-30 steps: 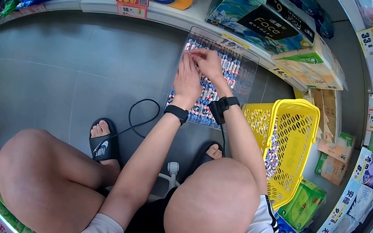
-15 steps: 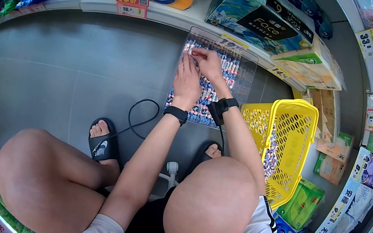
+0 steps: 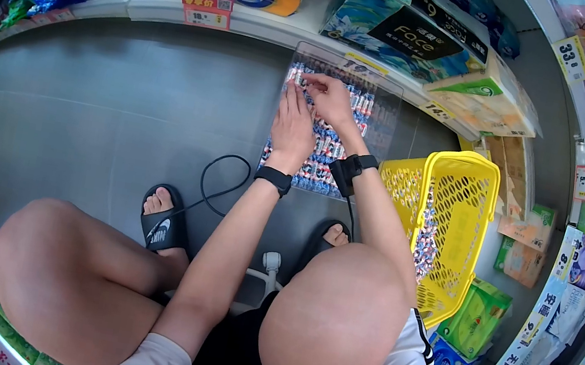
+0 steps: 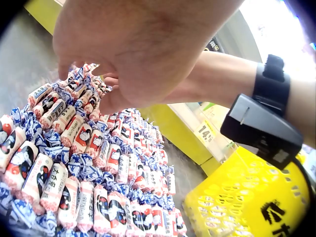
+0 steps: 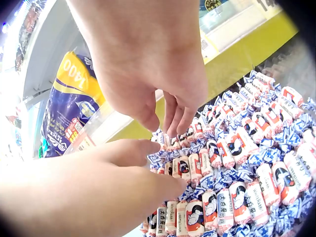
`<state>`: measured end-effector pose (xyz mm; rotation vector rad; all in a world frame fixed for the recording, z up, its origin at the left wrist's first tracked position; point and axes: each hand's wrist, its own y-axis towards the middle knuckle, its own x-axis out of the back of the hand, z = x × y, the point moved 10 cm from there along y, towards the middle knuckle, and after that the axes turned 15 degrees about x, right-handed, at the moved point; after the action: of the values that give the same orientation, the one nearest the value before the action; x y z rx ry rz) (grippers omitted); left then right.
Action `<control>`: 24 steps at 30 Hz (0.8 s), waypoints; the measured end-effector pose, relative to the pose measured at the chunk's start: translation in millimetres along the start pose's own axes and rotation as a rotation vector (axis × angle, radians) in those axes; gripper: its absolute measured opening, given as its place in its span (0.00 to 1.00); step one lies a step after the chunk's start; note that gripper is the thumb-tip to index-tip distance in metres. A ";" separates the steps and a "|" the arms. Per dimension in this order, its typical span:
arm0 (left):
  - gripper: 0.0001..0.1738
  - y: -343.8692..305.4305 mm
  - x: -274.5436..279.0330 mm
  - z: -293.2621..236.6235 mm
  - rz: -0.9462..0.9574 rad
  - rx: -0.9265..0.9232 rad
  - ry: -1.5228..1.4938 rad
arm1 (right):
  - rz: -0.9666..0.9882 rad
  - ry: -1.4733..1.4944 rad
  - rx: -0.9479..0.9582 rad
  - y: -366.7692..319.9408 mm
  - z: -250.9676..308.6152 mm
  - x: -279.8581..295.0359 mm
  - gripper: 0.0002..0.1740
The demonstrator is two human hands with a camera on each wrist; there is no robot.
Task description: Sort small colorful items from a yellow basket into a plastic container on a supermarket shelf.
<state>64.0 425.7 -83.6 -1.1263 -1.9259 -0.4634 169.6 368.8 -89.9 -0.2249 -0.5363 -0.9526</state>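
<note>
Rows of wrapped White Rabbit candies (image 5: 237,145), white with blue twisted ends, fill much of a clear plastic box (image 3: 384,132) on the floor. My left hand (image 3: 294,129) lies low over the box's left side, fingers extended along the candies near the far-left corner. Coming from the right, my right hand (image 3: 328,101) bends its fingers down at that same corner. In the right wrist view its thumb and fingertips pinch at a candy (image 5: 173,142) in the end row. The left hand's fingertips (image 5: 175,186) rest just beside.
A yellow basket (image 3: 490,215) holding more candies stands right of the box. Shelves with tissue packs (image 3: 410,32) run along the far side and the right. A black cable (image 3: 204,179) loops on the floor near a sandaled foot (image 3: 165,227).
Both hands stay at the far-left corner of the box. The right hand's fingers shift only slightly among the candies there.
</note>
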 end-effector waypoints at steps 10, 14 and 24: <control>0.22 -21.0 50.0 -61.5 0.040 -0.289 -0.117 | -0.037 -0.182 0.234 -60.8 88.4 71.6 0.15; 0.13 -35.2 55.6 -87.4 0.127 -0.309 -0.249 | -0.088 -0.402 0.399 -102.0 128.8 106.5 0.15; 0.07 -120.5 96.3 -188.4 0.196 -0.718 -0.342 | -0.195 -0.765 0.416 -212.7 171.2 199.5 0.15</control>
<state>28.2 289.3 114.9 -1.9372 -1.9513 -0.9454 29.7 176.1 150.2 -0.1569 -1.4641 -0.9017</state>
